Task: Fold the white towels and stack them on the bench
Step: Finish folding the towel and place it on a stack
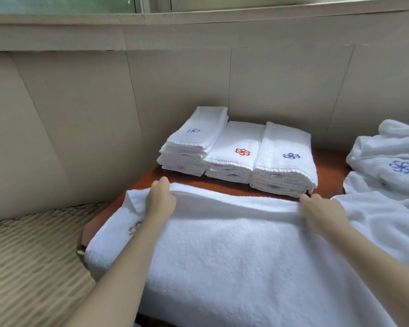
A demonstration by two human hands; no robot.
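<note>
Gripping one spread towel, left hand and right hand face three folded stacks on the bench

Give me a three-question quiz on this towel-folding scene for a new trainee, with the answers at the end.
1. True or false: both hands grip the far edge of the large towel spread over the bench.
2. How many stacks of folded towels stand by the wall?
3. Multiple choice: the logo on top of the middle stack is A) blue, B) red, C) green.

Key:
1. True: the left hand and the right hand each hold that edge, fingers curled over it.
2. Three: the left stack, the middle stack and the right stack.
3. B.
</note>
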